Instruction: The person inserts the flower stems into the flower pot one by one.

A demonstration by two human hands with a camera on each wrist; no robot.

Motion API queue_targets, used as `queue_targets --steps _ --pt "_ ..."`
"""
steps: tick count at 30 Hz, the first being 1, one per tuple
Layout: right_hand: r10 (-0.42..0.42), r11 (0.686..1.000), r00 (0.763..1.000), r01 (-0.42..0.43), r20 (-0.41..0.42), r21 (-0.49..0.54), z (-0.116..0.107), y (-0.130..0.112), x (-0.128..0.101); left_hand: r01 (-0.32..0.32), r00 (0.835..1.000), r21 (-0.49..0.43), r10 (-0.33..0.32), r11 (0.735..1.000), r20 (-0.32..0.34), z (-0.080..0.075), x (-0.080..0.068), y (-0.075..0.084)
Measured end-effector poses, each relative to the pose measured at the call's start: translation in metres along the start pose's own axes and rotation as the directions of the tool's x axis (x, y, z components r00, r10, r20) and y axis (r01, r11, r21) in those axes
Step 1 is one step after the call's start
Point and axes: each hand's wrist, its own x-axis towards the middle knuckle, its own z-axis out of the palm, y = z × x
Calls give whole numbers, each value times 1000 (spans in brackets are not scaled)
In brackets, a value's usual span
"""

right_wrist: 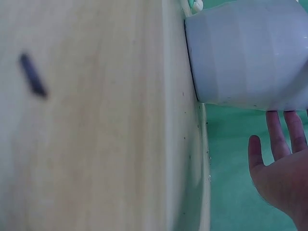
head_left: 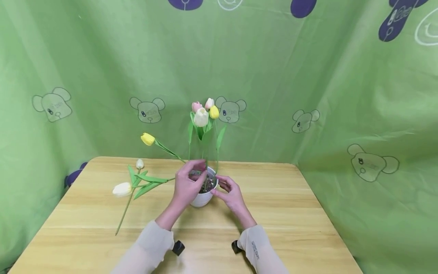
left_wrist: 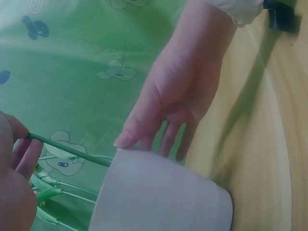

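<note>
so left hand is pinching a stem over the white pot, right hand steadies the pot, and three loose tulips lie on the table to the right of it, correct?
One slip: the loose tulips lie to the left of the white pot, not the right, as the head view shows. The rest holds: left hand pinches a stem over the pot, right hand steadies it.

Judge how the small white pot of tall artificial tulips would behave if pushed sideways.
The small white pot probably tips easily: the tall tulips tower above its narrow base. Dark gravel-like filling may add steadying weight. The right hand seemingly braces it.
</note>
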Motion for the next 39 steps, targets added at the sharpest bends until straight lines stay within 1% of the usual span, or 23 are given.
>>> queue_targets --steps 3,10,16,23,29,34,39 --pt "1 1000 1000 -1 -1 6 0 1 1 16 1000 16 -17 1000 4 1 3 -4" --pt "6 1000 1000 -6 4 8 0 1 1 87 996 19 -87 996 9 5 6 -15" --pt "4 1000 1000 -4 6 8 0 2 0 98 995 19 -98 995 15 11 5 -21" --pt "4 1000 1000 -4 3 3 1 2 0 125 992 36 -125 992 21 13 2 -27" --pt "-2 1000 1000 2 -3 -17 0 2 -2 124 991 58 -126 991 44 13 2 -29" --pt "-8 1000 1000 8 6 -5 0 2 -1 122 990 61 -126 991 64 13 1 -30" --pt "-10 1000 1000 10 10 -8 0 1 0 106 989 85 -113 991 90 13 1 -31"
